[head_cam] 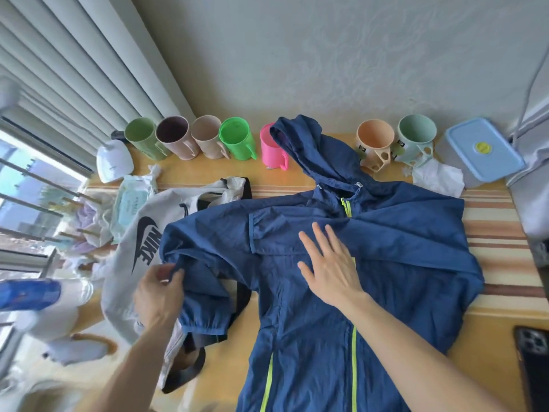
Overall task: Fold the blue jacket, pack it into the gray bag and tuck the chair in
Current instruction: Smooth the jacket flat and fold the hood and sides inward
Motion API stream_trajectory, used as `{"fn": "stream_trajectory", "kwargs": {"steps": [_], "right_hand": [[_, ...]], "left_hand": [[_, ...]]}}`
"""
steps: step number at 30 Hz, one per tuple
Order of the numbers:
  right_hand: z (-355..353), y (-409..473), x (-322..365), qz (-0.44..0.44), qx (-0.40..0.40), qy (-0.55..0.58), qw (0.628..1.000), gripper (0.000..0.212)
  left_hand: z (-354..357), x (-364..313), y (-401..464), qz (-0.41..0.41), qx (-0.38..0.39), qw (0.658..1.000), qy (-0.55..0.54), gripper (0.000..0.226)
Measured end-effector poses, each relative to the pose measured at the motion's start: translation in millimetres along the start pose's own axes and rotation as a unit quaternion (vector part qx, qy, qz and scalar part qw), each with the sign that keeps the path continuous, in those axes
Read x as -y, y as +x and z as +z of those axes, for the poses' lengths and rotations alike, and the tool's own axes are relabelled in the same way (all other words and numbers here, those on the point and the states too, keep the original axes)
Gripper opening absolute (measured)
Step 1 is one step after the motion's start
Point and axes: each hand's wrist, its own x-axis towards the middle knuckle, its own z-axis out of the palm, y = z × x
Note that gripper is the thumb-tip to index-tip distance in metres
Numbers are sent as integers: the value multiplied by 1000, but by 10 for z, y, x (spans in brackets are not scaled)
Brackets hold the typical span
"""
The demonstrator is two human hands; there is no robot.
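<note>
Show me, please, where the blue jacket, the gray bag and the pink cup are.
blue jacket (312,337): head view, on its front panel left of the zip.
gray bag (127,263): head view, on the bare fabric beside the black logo.
pink cup (270,150): head view, on its side wall.

Daylight came in bright from the window (35,185) at the left, washing out that side. Wide-angle distortion bent the edges; the near left corner was blurred, the centre sharp.
</note>
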Motion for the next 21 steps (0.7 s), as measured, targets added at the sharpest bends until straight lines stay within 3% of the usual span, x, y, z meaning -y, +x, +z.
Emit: {"fn": "stream_trajectory", "kwargs": {"steps": [3,5,8,10,11,14,16,18,19,21], "right_hand": [[-9,-7,49,14,118,-18,993,71],[-110,-54,120,19,86,66,994,67],[-375,-195,299,40,13,273,961,60],[-614,-306,374,92,-13,456,885,50],[-747,-355,381,124,-16,555,822,44],[-998,-466,191,195,8,796,572,43],[-1022,-561,-65,227,2,867,444,56],[-896,-650,-364,291,-35,875,386,66],[-830,-704,-497,334,-52,857,388,70],[-669,-813,-726,434,-85,785,433,74]], "left_hand": [[-346,-127,128,-11,-72,991,-110,13],[-654,-318,307,-16,-90,976,-196,19],[-1107,-845,397,27,-10,954,-299,23],[-1142,-1309,226,83,82,933,-340,24],[-1018,-1521,73,118,135,923,-340,24],[-405,-2068,-671,233,325,867,-298,23],[63,-2145,-1099,363,433,804,-184,28],[384,-2017,-1392,492,450,742,-64,35],[492,-1889,-1474,522,442,728,-37,35],[605,-1563,-1518,505,432,747,-8,28]]}}
